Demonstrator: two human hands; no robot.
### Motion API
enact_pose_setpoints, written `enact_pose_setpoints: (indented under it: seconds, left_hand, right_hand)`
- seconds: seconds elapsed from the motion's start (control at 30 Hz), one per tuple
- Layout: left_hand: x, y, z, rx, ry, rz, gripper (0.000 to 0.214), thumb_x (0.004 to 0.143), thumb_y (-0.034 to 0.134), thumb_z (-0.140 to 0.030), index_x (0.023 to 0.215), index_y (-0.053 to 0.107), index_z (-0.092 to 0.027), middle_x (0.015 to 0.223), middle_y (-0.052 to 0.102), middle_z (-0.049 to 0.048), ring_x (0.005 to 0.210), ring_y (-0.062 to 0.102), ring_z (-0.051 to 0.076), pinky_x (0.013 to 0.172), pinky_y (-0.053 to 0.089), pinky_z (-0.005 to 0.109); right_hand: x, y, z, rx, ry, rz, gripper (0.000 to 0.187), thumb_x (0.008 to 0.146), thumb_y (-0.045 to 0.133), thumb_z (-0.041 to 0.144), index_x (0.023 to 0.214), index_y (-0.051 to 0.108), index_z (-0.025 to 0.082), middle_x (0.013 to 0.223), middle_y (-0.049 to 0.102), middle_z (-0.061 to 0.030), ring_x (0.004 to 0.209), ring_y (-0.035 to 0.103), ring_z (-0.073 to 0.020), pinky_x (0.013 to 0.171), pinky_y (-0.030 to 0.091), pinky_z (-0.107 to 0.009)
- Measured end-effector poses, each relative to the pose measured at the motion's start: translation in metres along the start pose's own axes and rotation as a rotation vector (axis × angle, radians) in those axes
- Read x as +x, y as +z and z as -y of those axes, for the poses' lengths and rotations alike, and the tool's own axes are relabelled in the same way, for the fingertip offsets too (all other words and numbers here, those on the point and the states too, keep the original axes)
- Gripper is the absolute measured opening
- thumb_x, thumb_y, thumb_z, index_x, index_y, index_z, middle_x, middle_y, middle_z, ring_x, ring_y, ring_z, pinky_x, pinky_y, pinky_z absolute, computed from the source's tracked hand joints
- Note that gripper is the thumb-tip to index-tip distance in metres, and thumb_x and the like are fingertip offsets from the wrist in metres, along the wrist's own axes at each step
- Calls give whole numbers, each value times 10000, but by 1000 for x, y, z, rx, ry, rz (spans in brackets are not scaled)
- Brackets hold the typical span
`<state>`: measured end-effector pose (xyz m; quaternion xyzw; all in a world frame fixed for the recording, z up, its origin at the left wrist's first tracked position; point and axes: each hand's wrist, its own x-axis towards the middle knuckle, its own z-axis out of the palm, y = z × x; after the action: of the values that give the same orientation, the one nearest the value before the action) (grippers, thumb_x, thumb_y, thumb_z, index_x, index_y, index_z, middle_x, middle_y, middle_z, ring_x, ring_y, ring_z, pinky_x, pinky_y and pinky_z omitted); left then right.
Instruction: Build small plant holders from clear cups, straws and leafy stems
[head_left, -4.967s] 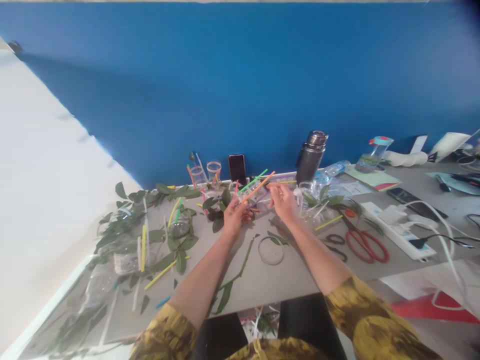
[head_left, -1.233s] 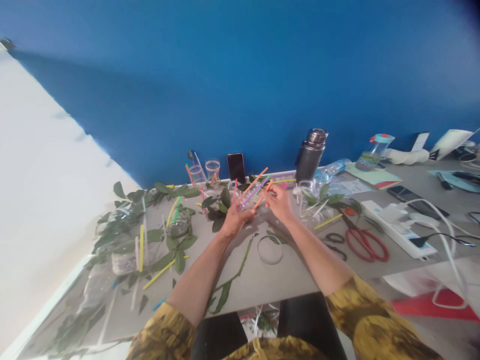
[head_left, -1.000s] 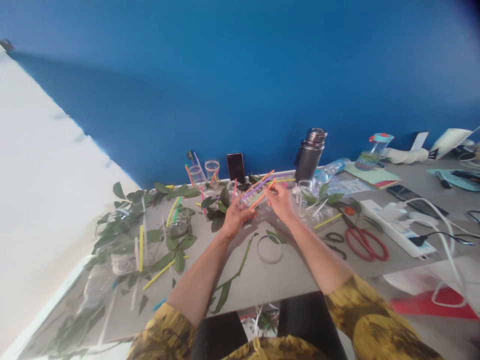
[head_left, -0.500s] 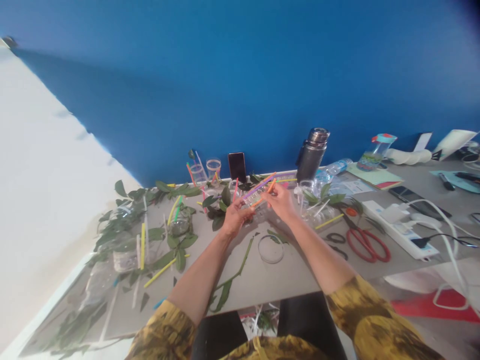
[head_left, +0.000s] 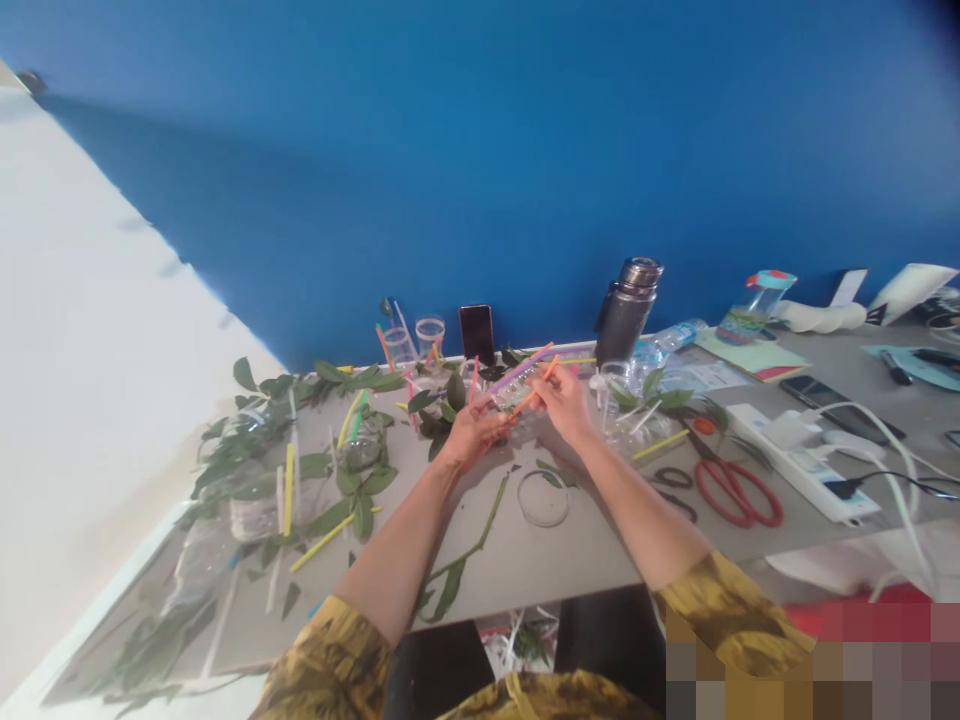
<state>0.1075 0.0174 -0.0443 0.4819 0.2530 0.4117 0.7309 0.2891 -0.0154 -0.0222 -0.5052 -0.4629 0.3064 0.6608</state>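
Observation:
My left hand (head_left: 466, 440) is closed round a small clear plastic cup (head_left: 514, 392), held tilted above the grey table (head_left: 525, 560). Purple and orange straws (head_left: 525, 366) stick out of the cup toward the upper right. My right hand (head_left: 564, 402) pinches the orange straw near the cup's mouth, fingers pressed together. Both hands meet over the middle of the table, in front of a black phone (head_left: 477, 333) leaning on the blue wall.
Leafy twigs (head_left: 255, 440), cut straws and clear cups (head_left: 409, 345) litter the left side. A clear ring (head_left: 543, 498) and a long stem (head_left: 469, 550) lie near me. To the right are a steel flask (head_left: 626, 310), red scissors (head_left: 731, 485), a power strip (head_left: 802, 460) and cables.
Five seconds ago a green and an orange straw stuck out of the cup; now purple and orange ones do. My right hand has shifted slightly along the orange straw; the view has drifted a little.

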Motion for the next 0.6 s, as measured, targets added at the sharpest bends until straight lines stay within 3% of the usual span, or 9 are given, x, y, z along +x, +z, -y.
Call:
enact_pose_setpoints:
  seconds: [0.13, 0.3, 0.4, 0.6]
  left_hand:
    - [2, -1, 1, 10, -13, -42, 570, 615, 963, -278, 1121, 731, -159, 1087, 741, 93, 801, 723, 174, 671, 550, 265]
    - [4, -4, 7, 2, -35, -75, 503, 695, 928, -419, 1040, 706, -128, 828, 726, 69, 735, 720, 176, 628, 539, 259]
    - [3, -2, 8, -11, -36, -95, 497, 712, 917, -418, 1042, 689, -124, 815, 721, 66, 734, 727, 177, 623, 535, 255]
    - [-1, 3, 3, -76, -50, -150, 843, 703, 912, -332, 1437, 509, -231, 887, 734, 18, 696, 738, 185, 627, 551, 287]
  right_hand:
    - [-1, 1, -3, 21, 15, 15, 383, 788, 722, 471, 1037, 631, 195, 663, 695, 7, 541, 655, -179, 525, 518, -291]
    - [-2, 2, -4, 44, 26, 11, 430, 795, 717, 534, 1059, 644, 202, 706, 709, -4, 560, 669, -181, 533, 532, -300]
    - [-2, 2, -2, 86, 59, -7, 442, 774, 738, 539, 1044, 652, 200, 696, 710, -2, 542, 654, -169, 509, 521, -287]
    - [-2, 4, 3, 112, 59, -56, 445, 751, 786, 516, 1023, 661, 187, 607, 676, 19, 472, 615, -149, 427, 464, -248]
